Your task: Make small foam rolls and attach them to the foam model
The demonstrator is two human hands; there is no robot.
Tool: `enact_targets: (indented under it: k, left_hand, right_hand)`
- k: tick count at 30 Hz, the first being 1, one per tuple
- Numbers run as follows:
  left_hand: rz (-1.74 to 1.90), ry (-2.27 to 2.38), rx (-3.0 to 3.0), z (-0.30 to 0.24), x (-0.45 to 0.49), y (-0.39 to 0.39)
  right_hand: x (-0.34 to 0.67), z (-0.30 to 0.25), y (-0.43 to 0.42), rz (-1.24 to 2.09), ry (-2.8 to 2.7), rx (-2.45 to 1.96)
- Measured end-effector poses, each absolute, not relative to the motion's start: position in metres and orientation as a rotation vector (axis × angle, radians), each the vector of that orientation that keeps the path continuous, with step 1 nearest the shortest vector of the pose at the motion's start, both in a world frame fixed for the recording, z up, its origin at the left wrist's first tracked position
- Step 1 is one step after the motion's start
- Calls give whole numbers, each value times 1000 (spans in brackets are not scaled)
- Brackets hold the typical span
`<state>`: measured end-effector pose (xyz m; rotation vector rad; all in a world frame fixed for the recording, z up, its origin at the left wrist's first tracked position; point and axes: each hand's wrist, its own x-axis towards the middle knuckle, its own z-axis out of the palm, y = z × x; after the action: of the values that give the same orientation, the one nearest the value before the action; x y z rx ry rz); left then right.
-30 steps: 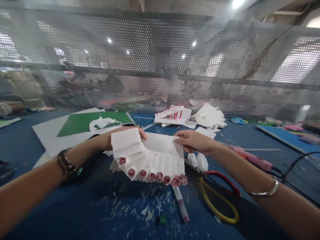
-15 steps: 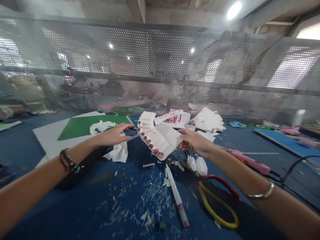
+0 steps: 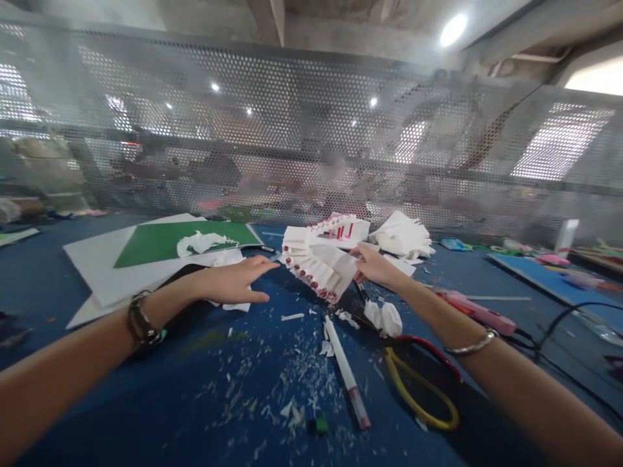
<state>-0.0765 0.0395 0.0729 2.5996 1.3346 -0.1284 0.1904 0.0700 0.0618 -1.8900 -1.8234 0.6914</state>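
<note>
Blue table (image 3: 146, 389), white pleated paper model (image 3: 318, 266), red-dotted edge

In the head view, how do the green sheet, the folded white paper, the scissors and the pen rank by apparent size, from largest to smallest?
1. green sheet
2. folded white paper and scissors: about alike; the scissors lie nearer the camera, so unranked
3. pen

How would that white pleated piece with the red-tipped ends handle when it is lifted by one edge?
Probably light: the right hand holds the pleated piece up by one edge with fingertips alone. Likely floppy across its folds, since it bends in an arc rather than staying flat. The red ends look delicate and might crush if squeezed.
</note>
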Motion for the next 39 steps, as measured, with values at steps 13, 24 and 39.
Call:
enact_targets:
  k: [13, 24, 39]
  left_hand:
    - [-107, 1276, 2563, 56, -74, 46]
    - [-207, 1308, 2614, 56, -72, 45]
    - [-9, 1147, 2587, 69, -68, 38]
  right_hand:
    - [174, 60, 85, 18, -2525, -2067]
    - [170, 63, 89, -116, -2695, -2022]
    - [222, 89, 33, -171, -2268, -1931]
